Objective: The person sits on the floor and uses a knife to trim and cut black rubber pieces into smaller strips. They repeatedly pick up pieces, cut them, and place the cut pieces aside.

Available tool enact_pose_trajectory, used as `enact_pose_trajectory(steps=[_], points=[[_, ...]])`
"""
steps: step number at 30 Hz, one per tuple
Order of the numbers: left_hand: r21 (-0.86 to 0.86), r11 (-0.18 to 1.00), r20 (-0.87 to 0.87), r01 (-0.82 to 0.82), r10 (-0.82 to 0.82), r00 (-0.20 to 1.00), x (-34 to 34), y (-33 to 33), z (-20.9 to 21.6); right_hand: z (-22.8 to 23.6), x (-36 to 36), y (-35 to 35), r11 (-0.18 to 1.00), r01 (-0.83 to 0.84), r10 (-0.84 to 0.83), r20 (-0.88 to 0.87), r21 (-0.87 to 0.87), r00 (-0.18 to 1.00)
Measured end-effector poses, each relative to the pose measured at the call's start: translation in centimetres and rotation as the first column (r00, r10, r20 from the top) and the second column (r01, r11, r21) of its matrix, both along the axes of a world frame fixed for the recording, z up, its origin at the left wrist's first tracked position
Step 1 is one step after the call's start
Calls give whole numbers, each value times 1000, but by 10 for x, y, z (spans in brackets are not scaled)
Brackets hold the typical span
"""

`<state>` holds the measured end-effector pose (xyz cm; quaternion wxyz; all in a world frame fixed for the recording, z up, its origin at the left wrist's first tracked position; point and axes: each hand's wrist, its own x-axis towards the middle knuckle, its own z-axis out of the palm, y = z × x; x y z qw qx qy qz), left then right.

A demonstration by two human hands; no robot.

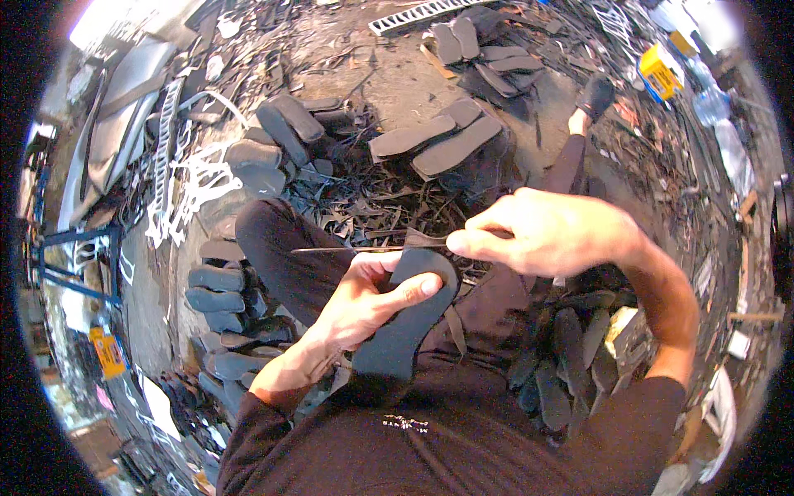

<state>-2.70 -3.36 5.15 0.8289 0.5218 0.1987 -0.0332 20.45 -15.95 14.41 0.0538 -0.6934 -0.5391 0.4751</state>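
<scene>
My left hand (pixel 351 307) grips a dark grey shoe sole (pixel 395 331), thumb pressed on its upper face and the fingers underneath. The sole's rounded toe points away from me, and its near end rests against my dark shirt. My right hand (pixel 550 236) is closed at the toe's right side, around what looks like a knife. Its thin blade (pixel 327 250) runs left across the sole's far edge and past my left fingers. A short brownish strip (pixel 423 239) sits at the toe beside my right fingertips. The knife's handle is hidden in my fist.
Dark trimmings (pixel 389 198) are heaped on the ground beyond my knees. Stacked soles (pixel 459 145) lie ahead, with more soles (pixel 217 289) at my left and others (pixel 562 364) at my right. White plastic netting (pixel 194 186) lies front left. A yellow box (pixel 660 73) stands far right.
</scene>
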Motion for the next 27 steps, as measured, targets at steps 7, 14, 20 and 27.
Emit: enact_pose_trajectory(steps=[7, 14, 20, 27], points=[[-143, 986, -134, -88, 69, 989, 8, 8, -23, -42, 23, 8, 994, 108, -105, -98, 24, 990], [-169, 452, 70, -876, 892, 447, 13, 57, -70, -119, -15, -23, 528, 842, -631, -615, 107, 474], [45, 539, 86, -841, 837, 541, 13, 16, -75, -153, -120, -7, 514, 691, -615, -344, 508, 710], [-173, 536, -55, -826, 832, 552, 11, 12, -52, -170, -153, -53, 562, 680, -627, -294, 471, 722]])
